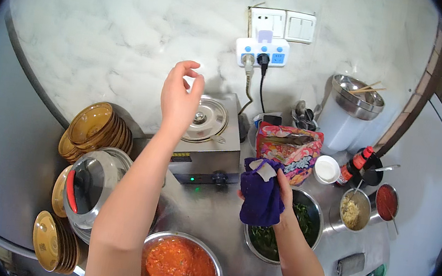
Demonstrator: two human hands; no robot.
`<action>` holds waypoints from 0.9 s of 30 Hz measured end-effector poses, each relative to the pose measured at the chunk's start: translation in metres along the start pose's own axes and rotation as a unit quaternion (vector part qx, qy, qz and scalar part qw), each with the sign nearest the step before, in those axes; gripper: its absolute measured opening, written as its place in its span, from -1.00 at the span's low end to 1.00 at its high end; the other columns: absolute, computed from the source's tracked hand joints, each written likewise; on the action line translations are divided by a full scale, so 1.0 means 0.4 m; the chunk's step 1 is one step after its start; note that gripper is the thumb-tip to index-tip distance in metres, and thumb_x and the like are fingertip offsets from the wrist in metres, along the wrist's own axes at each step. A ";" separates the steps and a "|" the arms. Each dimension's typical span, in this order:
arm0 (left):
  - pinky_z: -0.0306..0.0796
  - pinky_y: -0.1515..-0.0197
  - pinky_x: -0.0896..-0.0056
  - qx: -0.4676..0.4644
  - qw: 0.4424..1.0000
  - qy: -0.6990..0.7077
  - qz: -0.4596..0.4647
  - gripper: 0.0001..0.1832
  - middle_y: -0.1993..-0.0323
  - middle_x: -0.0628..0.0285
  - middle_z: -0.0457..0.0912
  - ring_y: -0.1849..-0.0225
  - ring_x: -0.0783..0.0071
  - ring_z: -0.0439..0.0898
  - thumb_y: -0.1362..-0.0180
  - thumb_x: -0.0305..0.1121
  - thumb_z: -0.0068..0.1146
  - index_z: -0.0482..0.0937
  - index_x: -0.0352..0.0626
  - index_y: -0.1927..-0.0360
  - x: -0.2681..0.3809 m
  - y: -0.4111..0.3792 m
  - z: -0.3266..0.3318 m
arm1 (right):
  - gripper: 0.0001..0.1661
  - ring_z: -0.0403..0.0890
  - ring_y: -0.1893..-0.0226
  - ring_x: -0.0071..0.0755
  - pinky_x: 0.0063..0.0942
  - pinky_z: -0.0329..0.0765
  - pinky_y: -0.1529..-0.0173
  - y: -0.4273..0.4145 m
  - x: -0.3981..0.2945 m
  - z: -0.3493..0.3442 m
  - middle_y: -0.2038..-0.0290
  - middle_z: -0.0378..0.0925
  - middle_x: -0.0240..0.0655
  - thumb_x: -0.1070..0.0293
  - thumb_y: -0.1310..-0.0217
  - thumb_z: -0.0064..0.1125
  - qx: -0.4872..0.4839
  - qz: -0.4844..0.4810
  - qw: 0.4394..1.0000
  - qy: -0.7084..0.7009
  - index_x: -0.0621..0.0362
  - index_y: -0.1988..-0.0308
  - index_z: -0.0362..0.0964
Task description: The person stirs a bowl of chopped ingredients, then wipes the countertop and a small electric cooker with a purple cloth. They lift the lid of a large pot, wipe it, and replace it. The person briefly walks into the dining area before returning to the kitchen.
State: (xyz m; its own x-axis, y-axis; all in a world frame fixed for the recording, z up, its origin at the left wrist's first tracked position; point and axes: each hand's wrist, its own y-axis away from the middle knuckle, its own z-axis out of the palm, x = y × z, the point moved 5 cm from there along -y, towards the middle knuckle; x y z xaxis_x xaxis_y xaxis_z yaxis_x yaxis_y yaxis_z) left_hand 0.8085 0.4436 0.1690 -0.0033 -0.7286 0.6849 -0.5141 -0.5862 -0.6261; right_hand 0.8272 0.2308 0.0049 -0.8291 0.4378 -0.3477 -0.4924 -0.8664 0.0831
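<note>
My left hand (181, 96) is raised with curled fingers apart, in front of the marbled wall and the left edge of a round metal lid (209, 116). That lid covers a pot set in a stainless-steel electric warmer (206, 161) with a lit green lamp. In my right hand (285, 190) is a folded purple cloth (260, 202) with a pale piece on top. Below it stands a metal bowl of chopped greens (304, 217), partly hidden by the cloth and my forearm. A metal bowl of red tomato-like sauce (182, 264), with a ladle in it, is nearer to me.
Stacked brown bowls (92, 123) and a pot lid with a red handle (72, 190) are at left. A colourful packet (297, 146), white cup (327, 169), red-capped bottle (354, 167), minced garlic pot (351, 214) and red sauce pot (386, 202) stand right. A power adapter (261, 52) hangs on the wall.
</note>
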 end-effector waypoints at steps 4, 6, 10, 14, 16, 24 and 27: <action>0.27 0.43 0.55 -0.133 0.980 0.107 0.105 -0.83 0.47 0.31 0.44 0.53 0.54 0.33 0.04 -0.45 0.04 0.46 -0.16 0.31 0.219 0.176 -0.004 | -0.33 0.52 0.22 -0.16 -0.20 0.48 0.14 0.066 -0.026 0.075 0.16 0.46 -0.15 -0.16 -0.10 -0.17 -0.030 -0.068 0.997 -0.036 0.12 -0.04 0.20; 0.29 0.41 0.57 -0.235 0.958 0.150 0.075 -0.77 0.41 0.28 0.44 0.50 0.55 0.35 0.01 -0.42 0.06 0.43 -0.16 0.22 0.258 0.268 0.019 | -0.29 0.52 0.21 -0.16 -0.25 0.49 0.16 0.116 -0.043 0.099 0.16 0.45 -0.16 -0.21 -0.11 -0.23 -0.055 -0.093 0.994 0.003 0.13 -0.04 0.19; 0.34 0.33 0.53 -0.362 0.872 0.324 -0.055 -0.64 0.29 0.26 0.47 0.39 0.54 0.44 -0.02 -0.32 0.09 0.41 -0.25 0.10 0.291 0.454 0.120 | -0.30 0.49 0.16 -0.18 -0.27 0.43 0.06 0.304 -0.093 0.117 0.12 0.43 -0.18 -0.21 -0.15 -0.33 -0.016 -0.192 0.981 0.015 0.14 -0.04 0.19; 0.34 0.29 0.50 -0.461 0.827 0.320 0.015 -0.54 0.24 0.21 0.48 0.35 0.50 0.45 0.02 -0.25 0.14 0.40 -0.24 0.04 0.451 0.644 0.150 | -0.33 0.45 0.10 -0.19 -0.25 0.39 0.00 0.559 -0.099 0.043 0.07 0.40 -0.17 -0.18 -0.16 -0.30 0.018 -0.284 0.957 -0.047 0.13 -0.03 0.20; 0.33 0.32 0.51 -0.513 0.793 0.327 -0.004 -0.55 0.26 0.20 0.49 0.37 0.51 0.44 0.07 -0.30 0.18 0.41 -0.25 0.09 0.541 0.766 0.171 | -0.32 0.46 0.11 -0.19 -0.27 0.40 0.00 0.727 -0.091 0.012 0.08 0.41 -0.18 -0.20 -0.15 -0.28 0.020 -0.342 0.939 -0.014 0.14 -0.02 0.21; 0.30 0.33 0.49 -0.535 0.723 0.384 0.209 -0.80 0.52 0.25 0.45 0.43 0.59 0.42 0.06 -0.44 0.15 0.38 -0.24 0.39 0.830 1.157 0.167 | -0.51 0.43 0.10 -0.31 -0.37 0.39 0.01 1.321 0.040 -0.038 0.08 0.38 -0.23 0.08 -0.20 -0.17 0.302 -0.547 0.778 0.061 0.07 -0.06 0.16; 0.31 0.27 0.59 -0.648 0.589 0.463 0.139 -0.87 0.45 0.35 0.41 0.39 0.66 0.39 0.00 -0.51 0.09 0.36 -0.21 0.41 0.948 1.277 0.137 | -0.39 0.34 0.08 -0.41 -0.47 0.35 0.01 1.499 0.086 -0.032 0.04 0.27 -0.27 0.45 -0.09 -0.09 0.393 -0.576 0.706 0.128 -0.10 -0.16 0.01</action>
State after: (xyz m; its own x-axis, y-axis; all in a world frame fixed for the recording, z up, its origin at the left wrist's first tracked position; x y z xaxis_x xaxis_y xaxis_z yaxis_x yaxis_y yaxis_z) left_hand 0.5917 -0.1516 0.0886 -0.4000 0.1252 0.9079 -0.6035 0.7095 -0.3638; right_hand 0.5070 -0.2767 0.0310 0.2660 0.5981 -0.7559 -0.8790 0.4724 0.0645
